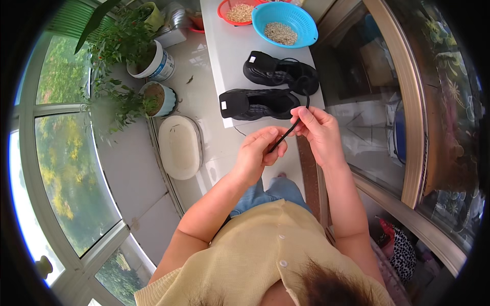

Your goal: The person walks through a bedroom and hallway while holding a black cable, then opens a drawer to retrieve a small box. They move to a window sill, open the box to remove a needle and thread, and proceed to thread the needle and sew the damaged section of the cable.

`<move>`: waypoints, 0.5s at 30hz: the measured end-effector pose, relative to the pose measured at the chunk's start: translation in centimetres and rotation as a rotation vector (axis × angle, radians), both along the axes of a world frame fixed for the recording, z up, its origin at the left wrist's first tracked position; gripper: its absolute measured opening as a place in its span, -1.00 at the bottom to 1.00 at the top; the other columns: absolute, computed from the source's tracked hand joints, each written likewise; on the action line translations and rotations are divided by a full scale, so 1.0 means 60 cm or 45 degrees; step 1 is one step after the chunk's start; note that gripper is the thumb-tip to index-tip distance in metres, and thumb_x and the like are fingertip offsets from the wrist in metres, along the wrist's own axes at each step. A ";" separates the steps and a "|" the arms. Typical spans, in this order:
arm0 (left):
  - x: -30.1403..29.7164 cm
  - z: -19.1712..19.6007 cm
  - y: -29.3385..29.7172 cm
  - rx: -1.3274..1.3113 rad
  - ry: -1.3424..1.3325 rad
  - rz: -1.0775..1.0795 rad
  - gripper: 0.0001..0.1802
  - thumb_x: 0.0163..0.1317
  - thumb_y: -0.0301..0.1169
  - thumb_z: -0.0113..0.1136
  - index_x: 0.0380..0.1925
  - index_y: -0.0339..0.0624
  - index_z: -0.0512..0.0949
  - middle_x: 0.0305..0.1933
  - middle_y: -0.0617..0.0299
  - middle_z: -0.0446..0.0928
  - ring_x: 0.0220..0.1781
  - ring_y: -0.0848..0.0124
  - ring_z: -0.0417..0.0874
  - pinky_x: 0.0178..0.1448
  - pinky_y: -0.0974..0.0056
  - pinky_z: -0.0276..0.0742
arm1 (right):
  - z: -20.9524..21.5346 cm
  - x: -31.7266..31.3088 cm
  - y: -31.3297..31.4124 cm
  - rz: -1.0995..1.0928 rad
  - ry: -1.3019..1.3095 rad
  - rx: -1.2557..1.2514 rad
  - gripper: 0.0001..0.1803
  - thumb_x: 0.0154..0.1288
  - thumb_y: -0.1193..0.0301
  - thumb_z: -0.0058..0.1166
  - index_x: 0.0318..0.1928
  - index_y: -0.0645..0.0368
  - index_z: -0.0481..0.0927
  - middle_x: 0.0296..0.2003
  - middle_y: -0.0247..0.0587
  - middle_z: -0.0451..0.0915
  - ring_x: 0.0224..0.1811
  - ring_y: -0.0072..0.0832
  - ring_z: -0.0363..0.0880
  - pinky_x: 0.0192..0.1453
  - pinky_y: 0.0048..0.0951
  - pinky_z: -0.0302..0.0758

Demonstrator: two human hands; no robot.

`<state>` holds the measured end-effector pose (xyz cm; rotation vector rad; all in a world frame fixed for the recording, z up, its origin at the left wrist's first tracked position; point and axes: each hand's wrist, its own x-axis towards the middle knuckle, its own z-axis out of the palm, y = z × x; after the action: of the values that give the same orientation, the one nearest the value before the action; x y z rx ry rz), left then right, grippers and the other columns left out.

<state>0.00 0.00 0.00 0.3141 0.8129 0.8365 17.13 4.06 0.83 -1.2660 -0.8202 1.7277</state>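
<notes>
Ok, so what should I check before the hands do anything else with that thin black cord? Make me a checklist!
1. Thin black cord gripped: ok, the left hand and right hand both pinch it.
2. Cord straight between the hands: ok, no loop shows there.
3. Cord's end free: cannot tell, the left hand's fingers hide it.
4. Both shoes on the smooth white table: ok, the nearer black low-cut shoe and the farther black low-cut shoe lie side by side.
5. Round blue plastic basket clear of the hands: ok, it sits beyond both shoes.
</notes>
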 end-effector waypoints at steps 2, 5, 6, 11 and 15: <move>0.003 0.016 -0.012 -0.062 0.018 -0.102 -0.75 0.34 -0.32 0.07 -0.13 -0.24 0.58 -0.57 0.33 0.41 -0.67 0.64 0.03 -0.58 0.46 -0.12 | 0.013 0.005 -0.035 -0.100 -0.009 -0.008 -0.70 0.35 0.24 0.15 -0.20 0.28 0.66 -0.39 -0.31 0.59 -0.42 -0.58 0.53 -0.25 -0.54 0.49; 0.097 0.005 -0.048 0.014 0.058 -0.194 -0.80 0.35 -0.36 0.06 -0.17 -0.23 0.58 -0.60 0.35 0.38 -0.67 0.65 0.02 -0.60 0.46 -0.14 | 0.005 0.094 -0.092 -0.204 0.023 0.092 -0.69 0.35 0.24 0.15 -0.20 0.28 0.66 -0.40 -0.32 0.59 -0.44 -0.58 0.53 -0.25 -0.56 0.48; 0.118 0.011 -0.073 -0.004 0.045 -0.239 -0.80 0.35 -0.36 0.07 -0.18 -0.23 0.58 -0.61 0.36 0.37 -0.67 0.65 0.02 -0.60 0.46 -0.14 | 0.014 0.114 -0.126 -0.241 0.044 0.067 -0.69 0.35 0.23 0.16 -0.20 0.28 0.67 -0.41 -0.32 0.59 -0.42 -0.60 0.51 -0.25 -0.58 0.46; 0.221 0.053 -0.173 0.076 0.014 -0.495 -0.83 0.35 -0.34 0.06 -0.26 -0.20 0.55 -0.64 0.37 0.31 -0.69 0.64 0.00 -0.61 0.47 -0.12 | 0.062 0.214 -0.280 -0.435 -0.079 0.235 -0.71 0.35 0.26 0.15 -0.21 0.29 0.67 -0.39 -0.33 0.59 -0.40 -0.63 0.47 -0.25 -0.59 0.45; 0.311 0.080 -0.289 0.105 -0.062 -0.689 -0.83 0.36 -0.33 -0.01 -0.30 -0.18 0.49 -0.65 0.35 0.31 -0.70 0.62 0.02 -0.62 0.46 -0.09 | 0.096 0.299 -0.448 -0.569 -0.100 0.327 -0.74 0.39 0.32 0.09 -0.16 0.30 0.64 -0.36 -0.30 0.59 -0.38 -0.61 0.50 -0.21 -0.55 0.46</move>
<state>18.69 -17.32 4.81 0.5551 0.6054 0.3675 35.04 -22.82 6.61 -1.2342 -0.7110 1.1857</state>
